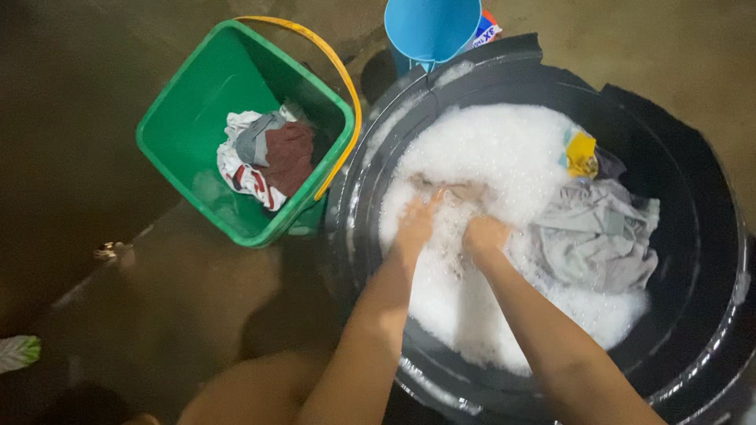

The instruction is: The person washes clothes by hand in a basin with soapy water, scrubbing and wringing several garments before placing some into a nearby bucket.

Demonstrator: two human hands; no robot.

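Observation:
Both of my hands are down in white soap suds [488,149] inside a big black basin [693,260]. My left hand [415,223] and my right hand [483,234] sit close together, fingers closed on a pale, foam-covered piece of cloth [450,191] that is mostly hidden by the suds. A grey garment [594,236] lies heaped in the basin to the right of my right hand. Above it a yellow cloth [582,153] pokes out of the foam.
A green square bucket [185,118] with a yellow handle stands left of the basin, holding wrung clothes [264,156] in white, grey and dark red. A blue plastic jug [431,27] stands at the basin's far rim. The floor [71,189] around is wet and dark.

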